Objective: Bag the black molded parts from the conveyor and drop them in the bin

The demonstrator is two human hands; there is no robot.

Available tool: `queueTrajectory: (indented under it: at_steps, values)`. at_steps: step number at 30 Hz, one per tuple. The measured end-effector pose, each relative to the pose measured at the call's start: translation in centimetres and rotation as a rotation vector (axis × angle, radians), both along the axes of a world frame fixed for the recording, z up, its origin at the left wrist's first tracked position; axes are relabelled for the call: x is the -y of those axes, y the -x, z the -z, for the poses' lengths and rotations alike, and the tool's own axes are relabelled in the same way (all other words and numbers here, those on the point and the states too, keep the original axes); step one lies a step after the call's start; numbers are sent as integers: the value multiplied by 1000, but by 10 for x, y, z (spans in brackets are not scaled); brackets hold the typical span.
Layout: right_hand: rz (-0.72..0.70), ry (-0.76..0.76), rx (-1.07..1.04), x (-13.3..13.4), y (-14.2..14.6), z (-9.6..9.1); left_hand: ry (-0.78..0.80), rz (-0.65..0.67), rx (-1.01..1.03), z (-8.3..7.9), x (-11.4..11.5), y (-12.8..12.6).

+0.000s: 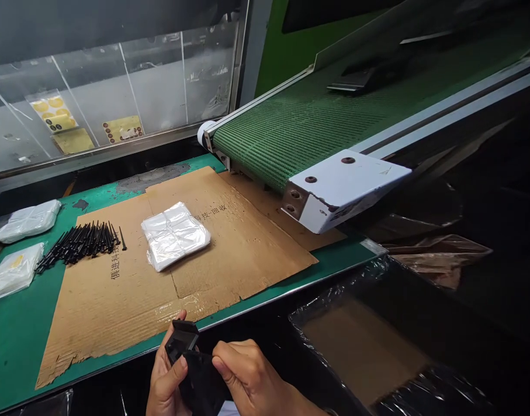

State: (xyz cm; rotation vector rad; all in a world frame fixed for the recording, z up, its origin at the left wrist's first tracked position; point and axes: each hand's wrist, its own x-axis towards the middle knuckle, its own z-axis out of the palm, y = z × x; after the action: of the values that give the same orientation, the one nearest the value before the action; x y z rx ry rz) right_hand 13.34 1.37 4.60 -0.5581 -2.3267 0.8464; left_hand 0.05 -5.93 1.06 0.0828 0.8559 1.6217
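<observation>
Both my hands hold a black plastic part (191, 361) below the front edge of the table. My left hand (165, 378) wraps it from the left, thumb pressed on its face. My right hand (243, 372) grips it from the right with curled fingers. Just beyond lies a sheet of brown cardboard (118, 294) on the green table top (14, 329). On the cardboard rest a stack of clear plastic bags (174, 234) and a pile of thin black sticks (78, 242).
A green conveyor belt (299, 127) with a white metal end bracket (343, 188) slopes down from the upper right. A box lined with black plastic (364, 346) stands at lower right. More clear bags (26, 222) lie at the table's left edge. A glass panel (109, 98) stands behind.
</observation>
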Motion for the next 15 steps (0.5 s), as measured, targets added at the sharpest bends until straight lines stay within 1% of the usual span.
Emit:
queueTrajectory:
  at_steps: [5, 8, 9, 12, 13, 14, 15]
  values:
    - [28, -33, 41, -7, -3, 4, -28, 65, -26, 2, 3, 7]
    - [40, -66, 69, -16, -3, 11, -56, 121, 15, 2, 3, 8]
    - [55, -74, 85, -19, -3, 14, -81, 165, 42, 1, 3, 7]
    - [147, -80, 122, -30, -3, 20, -147, 353, 169, -4, 4, 5]
    - [173, -84, 120, -34, -3, 22, -137, 397, 211, -5, 5, 4]
    - [192, -92, 113, -38, -4, 23, -105, 408, 238, -6, 7, 4]
    - [211, -109, 109, -42, -4, 24, -61, 373, 236, -5, 9, 5]
